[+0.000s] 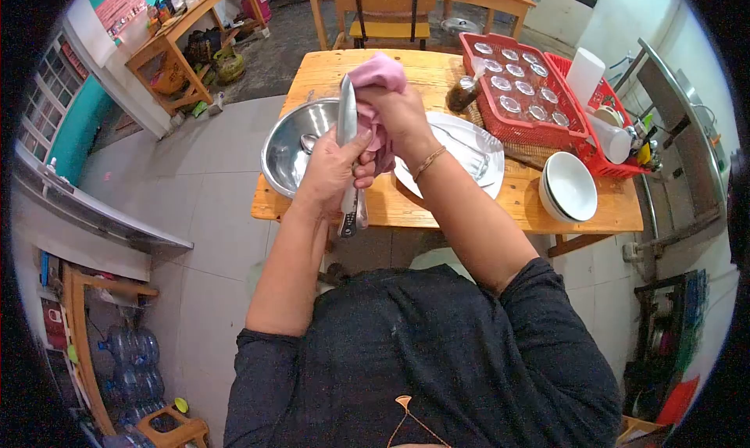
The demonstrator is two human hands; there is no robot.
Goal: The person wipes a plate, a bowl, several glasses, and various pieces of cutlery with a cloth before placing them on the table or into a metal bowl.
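Note:
My left hand (336, 167) is closed around a knife (348, 108), whose blade points up and whose handle sticks out below the fist. A second shiny handle end shows beside it, its kind hidden. My right hand (400, 120) grips a crumpled pink cloth (378, 71) close against the blade. Under the left hand sits a steel bowl (273, 151) with a spoon (308, 142) inside. Below the right wrist, a white plate (494, 184) carries several pieces of metal cutlery (476, 157).
On the wooden table (312, 77) stand stacked white bowls (574, 189), a dark-filled jar (462, 96) and a red crate (539, 134) of several lidded cups. Behind it, another red basket (617, 169) holds white containers and utensils. A chair (387, 7) stands beyond.

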